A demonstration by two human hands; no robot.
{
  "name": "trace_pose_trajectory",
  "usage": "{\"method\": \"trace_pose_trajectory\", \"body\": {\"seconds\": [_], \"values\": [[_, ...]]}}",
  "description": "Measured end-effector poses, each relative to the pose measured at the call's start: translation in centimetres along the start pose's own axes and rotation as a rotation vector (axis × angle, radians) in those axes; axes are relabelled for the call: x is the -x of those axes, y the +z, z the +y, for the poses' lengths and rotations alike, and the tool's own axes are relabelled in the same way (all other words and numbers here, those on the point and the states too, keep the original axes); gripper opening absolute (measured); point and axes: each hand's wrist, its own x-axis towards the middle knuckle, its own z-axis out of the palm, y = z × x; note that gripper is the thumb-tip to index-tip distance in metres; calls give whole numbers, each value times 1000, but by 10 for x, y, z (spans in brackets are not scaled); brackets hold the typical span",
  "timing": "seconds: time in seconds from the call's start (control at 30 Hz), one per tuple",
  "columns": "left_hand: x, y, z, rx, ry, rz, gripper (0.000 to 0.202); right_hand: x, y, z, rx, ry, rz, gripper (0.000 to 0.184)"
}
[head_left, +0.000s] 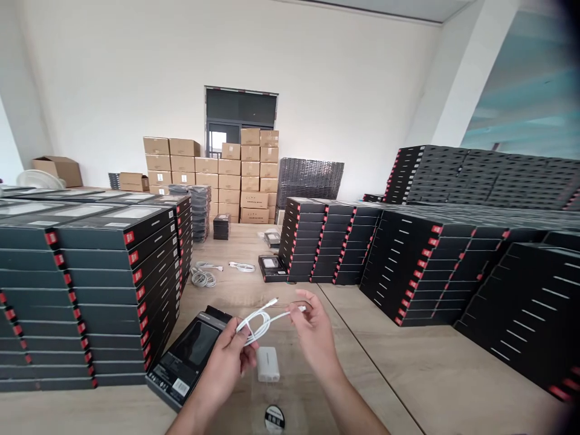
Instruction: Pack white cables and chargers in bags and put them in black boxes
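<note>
A white charging cable [259, 322], looped into a small coil, hangs between my two hands above the table. My left hand [235, 347] is closed around the coil. Near its connector end, my right hand [312, 326] pinches the cable between thumb and fingers. Below them on the table lies a white charger block [267, 364]. Closer to me is a round black-and-white label [274, 417] on what looks like clear plastic. Beside my left forearm an open black package box [193, 353] lies tilted, partly hidden by that arm.
Tall stacks of black boxes [113, 302] stand on the left, with more stacks [403, 260] on the right. Farther back lie coiled white cables [203, 275] and an open box [272, 267]. Brown cartons [229, 181] are piled by the wall. A seam crosses the wooden table [385, 374].
</note>
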Motion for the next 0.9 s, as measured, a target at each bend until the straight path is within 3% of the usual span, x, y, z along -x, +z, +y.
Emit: {"method": "trace_pose_trajectory", "body": {"seconds": [0.1,0.17,0.27,0.33,0.4,0.47,0.57,0.7,0.9], "values": [[2,-2,-1,-41,43,-19,29,0,-5,-2,463,-386,-35,39],[4,-4,-4,-145,108,-34,21,3,-5,-8,679,-614,-134,47],[6,-8,-7,-355,177,-36,18,7,-2,-18,797,-749,-260,34],[8,-9,-8,-471,179,-26,19,10,1,-23,824,-789,-220,18],[9,-10,-8,-557,173,-13,21,14,3,-27,868,-807,-131,18],[9,-11,-7,-614,179,-1,23,19,6,-31,920,-788,-103,20],[9,-11,-4,-661,193,5,26,29,11,-35,872,-653,-211,22],[14,-8,2,-668,199,-16,26,36,16,-35,554,-335,-320,20],[18,-2,3,-534,211,-30,25,31,22,-29,62,76,-369,26]]}}
